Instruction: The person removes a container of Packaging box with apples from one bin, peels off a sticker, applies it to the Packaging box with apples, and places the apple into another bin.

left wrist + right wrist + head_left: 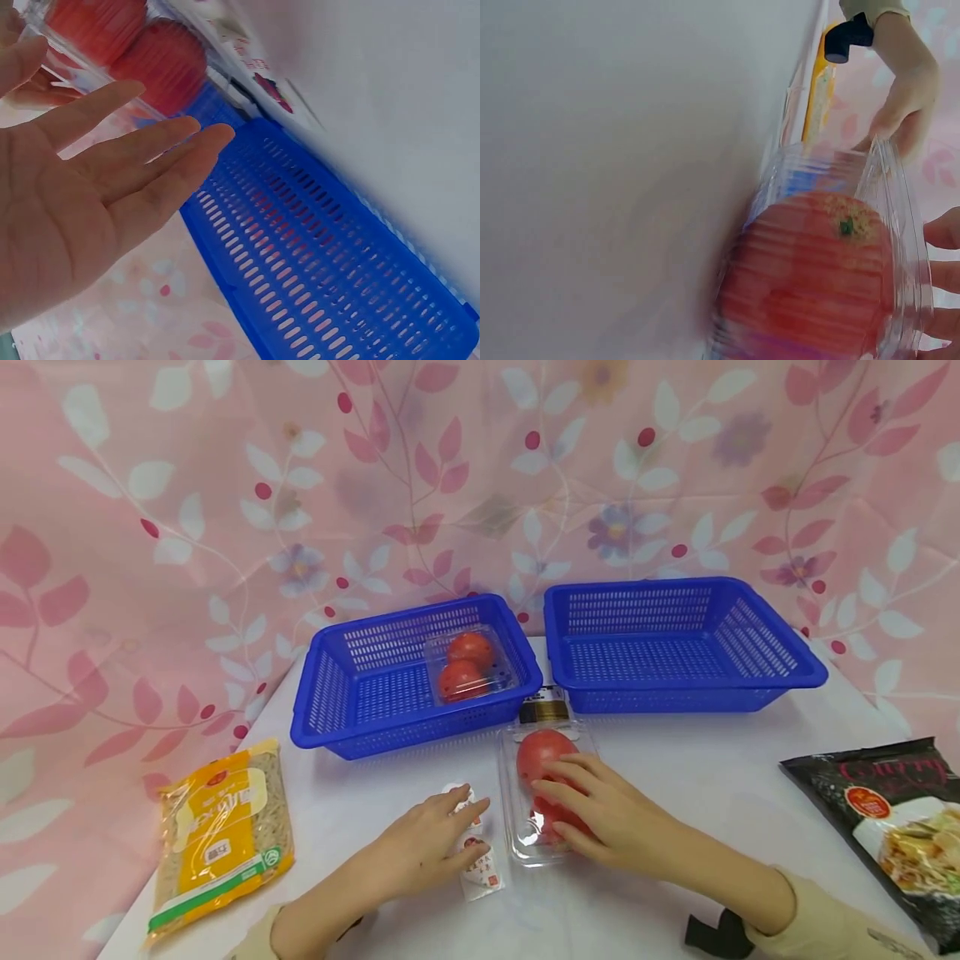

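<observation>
A clear plastic clamshell box (512, 839) with two tomatoes (545, 753) lies on the white table. My right hand (611, 814) rests on its lid, fingers spread over the nearer tomato. In the right wrist view those fingers (943, 277) lie along the lid beside a big red tomato (810, 270). My left hand (423, 839) is just left of the box, over small white printed packets (482, 870); its fingers are extended. In the left wrist view the left hand's palm (82, 195) shows, holding nothing.
A blue basket (420, 727) at the back holds another clear box of tomatoes (468, 668). A second blue basket (675, 697) stands to its right. A black and gold packet (543, 706) lies between them. A yellow bag (221, 835) lies left, a black curry bag (892, 827) right.
</observation>
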Available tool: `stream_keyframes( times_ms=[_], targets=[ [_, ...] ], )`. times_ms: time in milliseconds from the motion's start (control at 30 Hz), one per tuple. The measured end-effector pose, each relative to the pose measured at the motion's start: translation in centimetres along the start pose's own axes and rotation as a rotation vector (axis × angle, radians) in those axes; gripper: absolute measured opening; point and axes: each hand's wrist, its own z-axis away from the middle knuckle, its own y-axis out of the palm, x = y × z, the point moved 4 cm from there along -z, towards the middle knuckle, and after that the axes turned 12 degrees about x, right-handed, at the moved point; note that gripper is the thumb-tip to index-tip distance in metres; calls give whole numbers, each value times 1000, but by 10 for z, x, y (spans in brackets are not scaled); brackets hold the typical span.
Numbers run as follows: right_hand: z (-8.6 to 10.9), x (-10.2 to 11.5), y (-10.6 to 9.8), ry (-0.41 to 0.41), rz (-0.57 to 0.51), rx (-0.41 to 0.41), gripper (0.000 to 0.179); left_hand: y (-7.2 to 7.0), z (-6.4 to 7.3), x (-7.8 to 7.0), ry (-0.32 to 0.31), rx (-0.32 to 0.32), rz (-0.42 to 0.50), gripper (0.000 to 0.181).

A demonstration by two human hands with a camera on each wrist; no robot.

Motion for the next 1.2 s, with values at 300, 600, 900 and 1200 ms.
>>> stream_keyframes(
  times_ms=[300,600,900,1200],
  targets=[
    [-18,12,6,-38,-16,17,44,1,-10,22,-94,107,30,56],
    [-38,22,12,-78,-28,91,40,1,-17,44,-136,235,75,55],
    [-54,28,20,-98,7,146,38,2,-23,48,-106,225,0,52],
    [-58,25,23,-55,8,189,37,5,-30,36,-136,168,-146,52]
  ],
)
